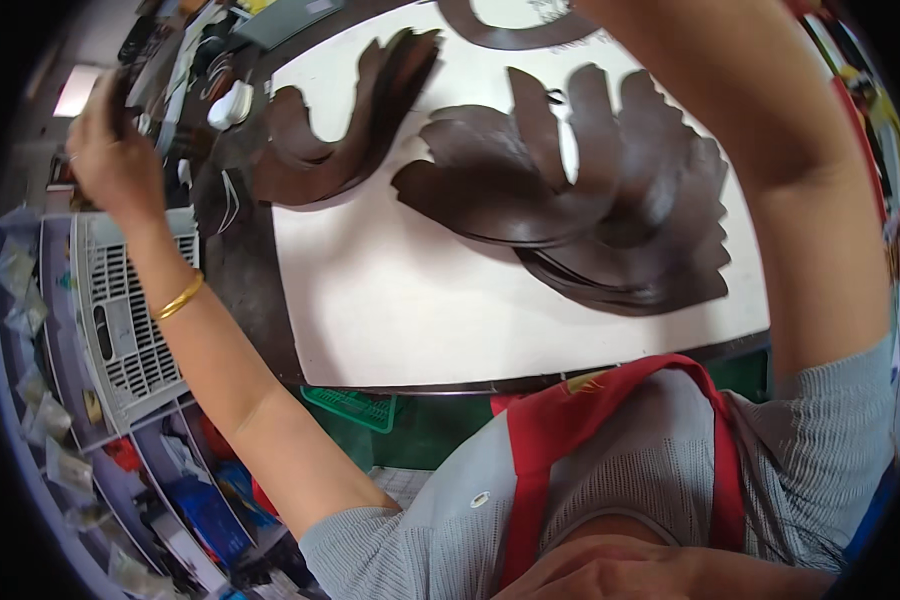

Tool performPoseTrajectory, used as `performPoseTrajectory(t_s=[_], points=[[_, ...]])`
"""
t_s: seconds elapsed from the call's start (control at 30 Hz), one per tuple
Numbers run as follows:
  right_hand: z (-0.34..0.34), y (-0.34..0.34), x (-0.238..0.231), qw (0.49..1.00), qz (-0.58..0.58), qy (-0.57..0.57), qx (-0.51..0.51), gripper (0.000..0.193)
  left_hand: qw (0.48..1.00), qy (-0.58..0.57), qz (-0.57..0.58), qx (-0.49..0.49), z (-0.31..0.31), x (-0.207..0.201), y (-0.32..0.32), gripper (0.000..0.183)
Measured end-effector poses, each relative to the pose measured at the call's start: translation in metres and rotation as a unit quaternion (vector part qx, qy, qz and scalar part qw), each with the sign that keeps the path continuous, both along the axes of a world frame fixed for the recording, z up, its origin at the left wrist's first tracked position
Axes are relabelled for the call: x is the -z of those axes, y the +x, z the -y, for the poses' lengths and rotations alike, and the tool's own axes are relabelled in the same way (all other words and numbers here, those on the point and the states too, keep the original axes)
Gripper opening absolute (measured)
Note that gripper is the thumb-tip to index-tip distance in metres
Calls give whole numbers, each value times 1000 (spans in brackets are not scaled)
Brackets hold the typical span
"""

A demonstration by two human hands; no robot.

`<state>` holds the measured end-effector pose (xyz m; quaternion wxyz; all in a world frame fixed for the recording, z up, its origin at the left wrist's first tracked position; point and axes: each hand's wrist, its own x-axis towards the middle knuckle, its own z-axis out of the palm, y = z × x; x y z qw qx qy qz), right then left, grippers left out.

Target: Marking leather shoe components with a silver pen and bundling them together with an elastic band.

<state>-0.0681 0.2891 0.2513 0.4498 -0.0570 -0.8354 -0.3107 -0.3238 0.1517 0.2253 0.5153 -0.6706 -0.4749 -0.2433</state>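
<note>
My left hand (115, 165) is stretched out to the far left, past the table's edge. Its fingers are curled around something dark, too blurred to name. My right forearm (710, 80) runs out at the top edge, so the right hand is out of the picture. Below that arm lies a large fanned pile of curved dark brown strips (650, 225), which look like leather. A smaller stack of curved brown strips (340, 165) sits to its left. Another curved brown piece (515, 38) lies near the far edge, partly cut off by the view.
White board (370, 320) covers the table top. A white slatted plastic crate (140, 330) stands at the left, beside shelves (60, 400) of small bags. A white computer-mouse-like object (232, 105) lies at the far left. Under the table edge is a green basket (355, 408).
</note>
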Motion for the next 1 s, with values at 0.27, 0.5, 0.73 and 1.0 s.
performPoseTrajectory(t_s=[0.27, 0.5, 0.73, 1.0], points=[[15, -4, 213, 881, 352, -315, -39, 24, 846, -505, 167, -28, 47, 216, -12, 77], [-49, 105, 165, 774, 338, -533, -55, 19, 850, -490, 191, 17, 53, 161, 6, 68], [38, 247, 172, 725, 417, -540, 90, 35, 801, -463, 234, 300, 60, 165, 210, 44], [70, 262, 203, 807, 394, -440, 13, 32, 749, -634, 146, 124, 39, 174, 271, 55]])
